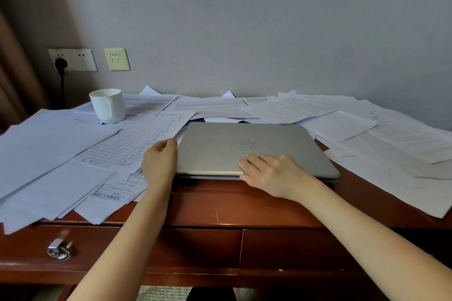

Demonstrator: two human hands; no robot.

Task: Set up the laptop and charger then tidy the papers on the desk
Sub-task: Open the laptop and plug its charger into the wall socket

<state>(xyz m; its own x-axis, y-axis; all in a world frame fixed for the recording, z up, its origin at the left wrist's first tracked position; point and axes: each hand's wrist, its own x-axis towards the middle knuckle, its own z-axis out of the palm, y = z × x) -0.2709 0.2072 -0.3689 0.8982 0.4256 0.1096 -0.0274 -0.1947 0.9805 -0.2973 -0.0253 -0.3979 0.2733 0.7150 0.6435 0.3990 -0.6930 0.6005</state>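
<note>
Head view: laptop [220, 151] is lying closed mid-desk [232, 205]; papers [61, 149] are spreading around it;
Left hand [160, 164]: is gripping laptop's left edge, fingers curled;
Right hand [274, 173]: is resting flat on lid, fingers straight, holding nothing

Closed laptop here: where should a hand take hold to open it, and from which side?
The lid's near edge, from the front: the laptop lies shut and flat, its seam faces the person, and bare desk there leaves fingers room.
</note>
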